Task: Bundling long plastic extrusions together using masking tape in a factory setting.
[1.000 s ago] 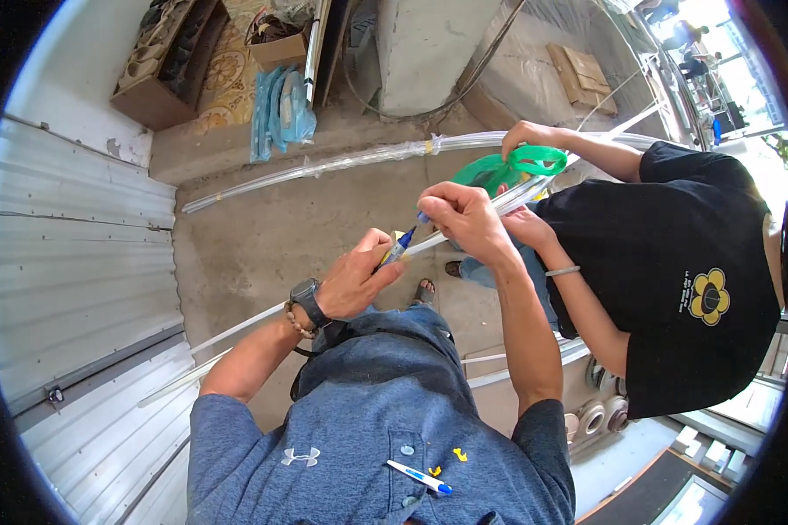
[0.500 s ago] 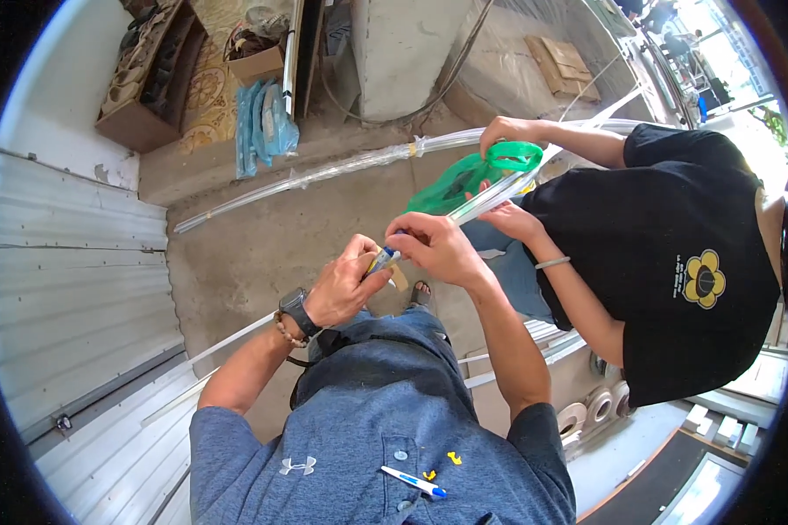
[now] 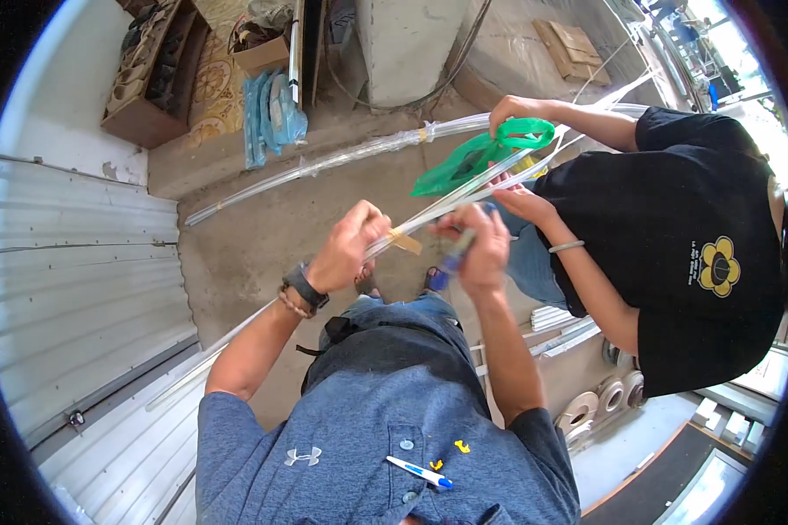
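A bundle of thin white strips [image 3: 442, 206] runs slantwise in front of me, from the lower left up to the right. My left hand [image 3: 348, 249] is closed around it. Just beside that hand, a tan piece of tape [image 3: 404, 241] wraps the bundle, its loose end sticking out. My right hand [image 3: 486, 254] is smeared by motion, to the right of the tape, and grips a slim blue and grey pen-like object [image 3: 458, 251] whose exact kind is blurred. Farther up the strips, a co-worker's hands [image 3: 521, 197] hold a green plastic bag [image 3: 464, 164] and the bundle.
The co-worker in a black shirt [image 3: 657, 254] stands close on my right. Behind the strips, a long plastic-wrapped bundle [image 3: 324, 162] lies on the floor. A shoe rack [image 3: 158, 74] stands far left, near blue plastic packages [image 3: 271, 114]. Several rolls [image 3: 611, 394] lie lower right.
My left hand has let the blue-capped object go and now grasps the strips. My right hand has moved right and down with a blue object in it. The tape on the bundle has come into view.
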The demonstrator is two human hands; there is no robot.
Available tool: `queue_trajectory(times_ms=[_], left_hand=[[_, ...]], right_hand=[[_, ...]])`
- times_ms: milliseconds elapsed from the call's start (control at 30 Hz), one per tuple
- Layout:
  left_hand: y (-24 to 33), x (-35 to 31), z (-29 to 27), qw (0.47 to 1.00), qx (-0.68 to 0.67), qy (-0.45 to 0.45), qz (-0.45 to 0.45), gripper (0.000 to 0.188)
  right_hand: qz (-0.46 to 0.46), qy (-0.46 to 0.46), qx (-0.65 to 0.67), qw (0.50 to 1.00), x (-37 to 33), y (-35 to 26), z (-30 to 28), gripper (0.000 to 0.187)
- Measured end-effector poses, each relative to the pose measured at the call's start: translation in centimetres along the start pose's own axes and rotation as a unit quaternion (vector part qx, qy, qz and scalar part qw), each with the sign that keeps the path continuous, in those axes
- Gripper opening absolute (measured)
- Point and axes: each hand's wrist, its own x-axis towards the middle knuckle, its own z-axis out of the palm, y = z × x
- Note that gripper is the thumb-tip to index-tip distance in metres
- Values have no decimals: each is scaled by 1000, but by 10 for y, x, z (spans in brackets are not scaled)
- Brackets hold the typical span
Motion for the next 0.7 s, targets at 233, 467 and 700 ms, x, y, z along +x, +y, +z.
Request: queue_trajectory(times_ms=[233,467,700], left_hand=[[-12,13,-3,993,90,4,-76,23],[-32,6,13,967,246,-21,-60,32],[-50,-6,27,956,281,71,-37,40]], right_hand=[[-207,-87,-425,877,-22,6,-32,14],[190,-475,-712,481,108,43,70,49],[140,-576,-701,396,111,141,51,36]])
